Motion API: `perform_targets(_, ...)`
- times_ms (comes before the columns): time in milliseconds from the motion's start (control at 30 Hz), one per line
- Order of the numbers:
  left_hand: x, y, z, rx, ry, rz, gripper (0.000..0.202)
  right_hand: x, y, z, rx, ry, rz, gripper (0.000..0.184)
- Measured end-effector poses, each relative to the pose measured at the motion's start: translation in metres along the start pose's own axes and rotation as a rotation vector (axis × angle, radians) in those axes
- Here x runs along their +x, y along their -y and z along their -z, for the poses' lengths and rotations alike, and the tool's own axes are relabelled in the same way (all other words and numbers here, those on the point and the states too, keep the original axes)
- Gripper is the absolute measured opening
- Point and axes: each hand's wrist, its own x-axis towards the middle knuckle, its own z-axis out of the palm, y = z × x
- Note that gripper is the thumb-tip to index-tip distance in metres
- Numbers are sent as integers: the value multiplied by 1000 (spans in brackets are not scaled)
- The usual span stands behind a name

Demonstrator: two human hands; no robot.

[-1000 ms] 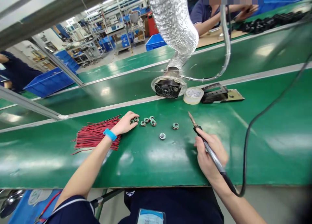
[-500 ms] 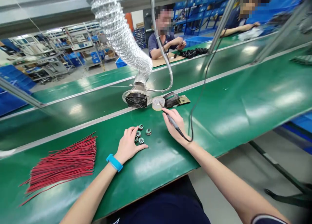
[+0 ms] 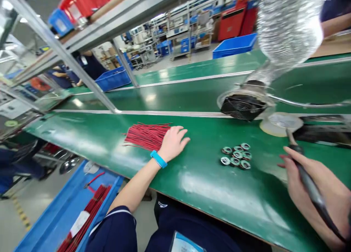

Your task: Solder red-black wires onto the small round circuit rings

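My left hand (image 3: 173, 141) reaches over the right end of a bundle of thin red wires (image 3: 146, 135), its fingers apart; whether the fingertips touch a wire I cannot tell. In my right hand (image 3: 326, 180) is a soldering iron (image 3: 309, 181), gripped like a pen. The iron's tip is at a round, pale, translucent container (image 3: 282, 123), though exact contact is unclear. Between my hands, several small round metal-rimmed parts (image 3: 237, 155) sit grouped on the green work surface (image 3: 200, 182).
Behind the parts stands a black fan (image 3: 243, 106) joined to a silver foil duct (image 3: 289, 29). A dark stand (image 3: 323, 132) lies beside the container. Below left, a blue bin (image 3: 52, 217) holds more red wires. Metal posts (image 3: 79, 69) rise along the bench, with people behind.
The view has swung left. My left hand has left the small round parts and moved left to the red wires. My right hand still holds the soldering iron at the container.
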Motion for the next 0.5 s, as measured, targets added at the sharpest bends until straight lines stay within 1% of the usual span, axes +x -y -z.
perform_targets(33,-2,25,8,31,-12,71,31,-7,11,0,2,17,24,38)
perform_targets(100,-1,68,19,74,25,201,30,-18,32,-4,8,113,53,40)
perform_targets(167,4,98,22,101,91,294,33,-24,49,-16,29,226,91,43)
perform_targets(200,7,107,21,108,120,316,36,-25,55,-24,37,253,126,45)
perform_targets(267,12,115,13,105,159,315,43,-24,62,-40,39,280,188,48)
perform_targets(333,12,113,3,109,170,304,46,-22,68,-54,21,328,247,48)
perform_targets(433,0,106,-7,145,136,270,45,-19,74,-64,12,439,310,46)
perform_targets(500,-14,106,-7,138,113,189,44,-19,75,-65,17,449,350,43)
